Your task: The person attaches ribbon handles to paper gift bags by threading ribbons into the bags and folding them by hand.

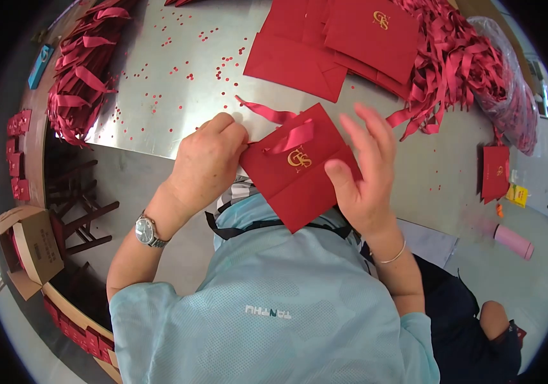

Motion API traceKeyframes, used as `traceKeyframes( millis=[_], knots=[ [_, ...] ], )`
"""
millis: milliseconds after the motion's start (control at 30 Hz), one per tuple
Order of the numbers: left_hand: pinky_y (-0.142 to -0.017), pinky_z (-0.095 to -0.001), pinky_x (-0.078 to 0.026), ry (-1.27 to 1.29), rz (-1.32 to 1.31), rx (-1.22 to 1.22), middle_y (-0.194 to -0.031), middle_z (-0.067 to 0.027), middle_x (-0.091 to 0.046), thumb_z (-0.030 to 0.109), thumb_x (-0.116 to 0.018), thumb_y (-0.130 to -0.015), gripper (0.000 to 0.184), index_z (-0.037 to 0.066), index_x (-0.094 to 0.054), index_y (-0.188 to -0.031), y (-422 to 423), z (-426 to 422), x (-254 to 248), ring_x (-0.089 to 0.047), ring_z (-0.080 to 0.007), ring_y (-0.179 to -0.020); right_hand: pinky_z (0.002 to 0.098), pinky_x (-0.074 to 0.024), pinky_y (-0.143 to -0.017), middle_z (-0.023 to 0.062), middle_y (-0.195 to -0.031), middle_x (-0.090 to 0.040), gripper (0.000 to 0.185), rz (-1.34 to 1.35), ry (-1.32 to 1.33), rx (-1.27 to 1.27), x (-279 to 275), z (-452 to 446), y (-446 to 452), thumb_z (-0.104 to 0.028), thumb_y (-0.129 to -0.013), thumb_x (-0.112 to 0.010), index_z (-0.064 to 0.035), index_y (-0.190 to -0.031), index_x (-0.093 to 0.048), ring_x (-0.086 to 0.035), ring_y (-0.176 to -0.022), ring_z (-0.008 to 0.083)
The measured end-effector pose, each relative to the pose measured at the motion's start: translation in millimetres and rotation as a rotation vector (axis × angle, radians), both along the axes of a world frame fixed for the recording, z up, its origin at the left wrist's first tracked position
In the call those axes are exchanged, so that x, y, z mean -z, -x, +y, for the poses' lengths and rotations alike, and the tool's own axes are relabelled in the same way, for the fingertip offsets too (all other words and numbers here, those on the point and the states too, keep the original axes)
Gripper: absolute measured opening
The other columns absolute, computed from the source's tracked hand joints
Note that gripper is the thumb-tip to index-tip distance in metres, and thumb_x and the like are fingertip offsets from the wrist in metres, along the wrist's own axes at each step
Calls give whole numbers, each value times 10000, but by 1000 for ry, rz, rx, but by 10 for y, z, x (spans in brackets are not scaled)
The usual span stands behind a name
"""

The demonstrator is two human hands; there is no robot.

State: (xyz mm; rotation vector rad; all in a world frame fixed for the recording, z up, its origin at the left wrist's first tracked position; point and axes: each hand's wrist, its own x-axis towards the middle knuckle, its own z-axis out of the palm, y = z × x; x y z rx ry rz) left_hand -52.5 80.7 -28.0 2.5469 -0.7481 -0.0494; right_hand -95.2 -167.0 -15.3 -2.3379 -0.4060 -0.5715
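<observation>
evidently, the left hand (211,148) pinched the left corner of a red paper bag (294,195), which slanted rightward from that grip toward the nearby right hand (373,179), open with fingers spread.

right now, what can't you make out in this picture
Left hand: fingertips, hidden behind its curled fingers in the head view
Red bag: its underside, facing away from the head view
Flat red bags: far ends, cut off by the head view's top edge
Watch: the time, too small in the head view
</observation>
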Motion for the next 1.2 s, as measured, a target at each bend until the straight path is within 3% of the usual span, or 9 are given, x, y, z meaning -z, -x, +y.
traceKeyframes(
  millis=[67,100,200,300,433,600,833,1000,1200],
  knots=[
    [-620,-387,-517,58,-24,-15,-834,-77,-563,6,-633,-741,144,64,-560,-851,20,-42,-13,-614,-278,-765,427,-385,-986,147,-1234,-587,389,-5,143,-181,-219,173,-202,-302,-868,-678,-41,-1155,-652,-533,-1161,327],
    [-609,-384,-516,41,-44,-7,-820,-78,-563,5,-631,-742,146,65,-558,-853,30,-56,-24,-614,-280,-756,398,-396,-890,81,-975,-665,246,43,231,-213,-289,300,-288,-281,-846,-688,-72,-974,-697,-593,-986,277],
    [-587,-379,-512,18,-89,-17,-797,-78,-564,3,-627,-743,148,66,-554,-856,59,-70,-45,-615,-284,-729,382,-388,-829,32,-753,-634,185,311,572,-260,-261,396,-439,-255,-808,-708,-78,-804,-655,-582,-826,246],
    [-569,-377,-509,28,-106,-42,-779,-74,-565,6,-626,-744,143,70,-557,-852,83,-64,-20,-616,-287,-701,387,-387,-809,27,-657,-594,193,366,480,-314,-258,377,-404,-216,-789,-722,-73,-727,-608,-557,-744,237],
    [-564,-379,-511,175,-34,-37,-768,-72,-564,16,-627,-749,122,77,-571,-839,43,-76,-38,-620,-286,-688,379,-391,-804,21,-672,-594,156,496,283,-364,-148,395,-351,-144,-756,-736,-78,-722,-599,-558,-751,233],
    [-567,-377,-516,87,-12,13,-785,-73,-562,23,-629,-748,115,78,-575,-833,-25,21,33,-625,-274,-715,395,-449,-787,50,-703,-567,188,134,101,-312,208,380,-193,-20,-690,-757,-66,-736,-580,-542,-756,259],
    [-591,-356,-523,62,-142,-24,-797,-66,-532,5,-629,-716,162,79,-553,-839,22,-14,189,-611,-265,-737,441,-464,-907,85,-818,-596,207,-43,114,-250,441,392,-112,-20,-687,-771,-62,-797,-600,-559,-849,300],
    [-593,-358,-521,43,-104,35,-803,-66,-535,8,-623,-718,155,78,-557,-838,-21,28,129,-612,-259,-748,466,-424,-943,126,-1073,-609,372,-140,4,-115,280,293,-22,-100,-731,-774,-34,-1050,-594,-565,-1023,323],
    [-592,-360,-516,33,-119,41,-811,-58,-555,31,-620,-755,122,94,-575,-849,-200,103,133,-610,-255,-744,462,-366,-1000,203,-1260,-499,706,187,218,70,387,159,288,-193,-747,-784,45,-1327,-459,-483,-1159,359]
  ],
)
